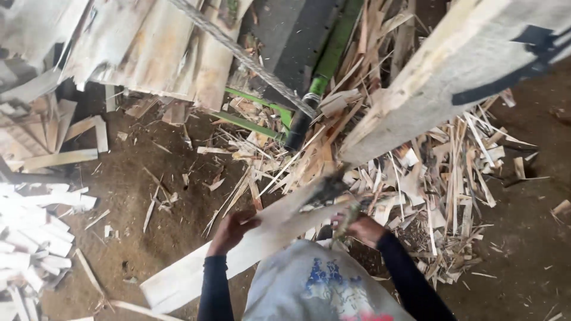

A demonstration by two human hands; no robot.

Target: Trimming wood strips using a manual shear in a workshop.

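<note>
A long pale wooden plank (pixel 196 272) runs from lower left up toward the middle, its far end dark and blurred. My left hand (pixel 231 229) grips the plank's upper edge near its middle. My right hand (pixel 364 228) is closed around the greenish handle of a tool (pixel 348 217), whose dark blurred head (pixel 326 189) is at the plank's far end. Both arms wear dark sleeves. A light printed garment covers my front at the bottom of the view.
A thick pale beam (pixel 452 77) crosses the upper right. A heap of wood splinters (pixel 428 184) lies on the dirt floor. A green-framed machine (pixel 315 77) and a twisted cable (pixel 250 59) stand behind. Cut white boards (pixel 35 238) are stacked at left.
</note>
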